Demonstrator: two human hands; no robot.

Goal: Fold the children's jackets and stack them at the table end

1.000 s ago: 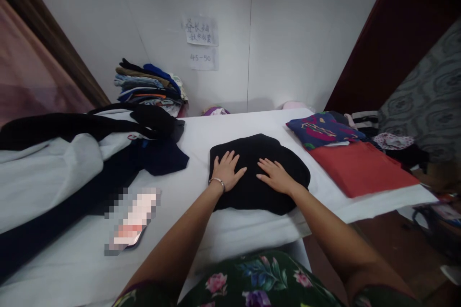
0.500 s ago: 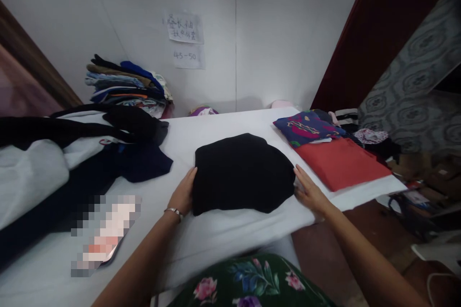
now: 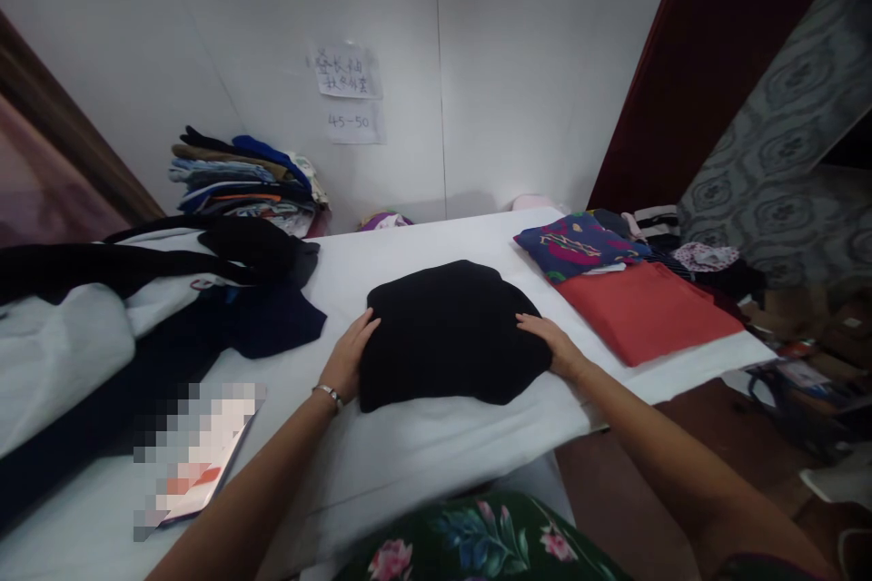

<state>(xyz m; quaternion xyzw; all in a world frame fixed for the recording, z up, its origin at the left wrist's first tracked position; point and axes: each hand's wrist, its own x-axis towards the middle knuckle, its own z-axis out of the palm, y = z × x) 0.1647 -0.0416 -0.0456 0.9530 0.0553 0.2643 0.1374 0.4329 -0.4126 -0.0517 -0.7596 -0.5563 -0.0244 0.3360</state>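
A folded black garment (image 3: 453,336) lies on the white-covered table (image 3: 422,245) in front of me. My left hand (image 3: 351,349) rests along its left edge, fingers stretched out and their tips on the cloth; a metal bracelet circles the wrist. On the opposite side, my right hand (image 3: 555,345) lies over the right edge with fingers extended on top of the fabric. The thumbs are mostly hidden, and no firm grip on the cloth shows.
A folded red garment (image 3: 647,313) and a patterned purple garment (image 3: 579,243) lie to the right. Loose black, white and navy clothes (image 3: 170,318) cover the left. A blurred-out phone-like object (image 3: 204,463) sits near left; a clothes stack (image 3: 245,177) stands behind.
My right hand has moved inward, from beside the garment's right edge onto its top. My left fingertips have come slightly over the left edge. The view has tilted a little.
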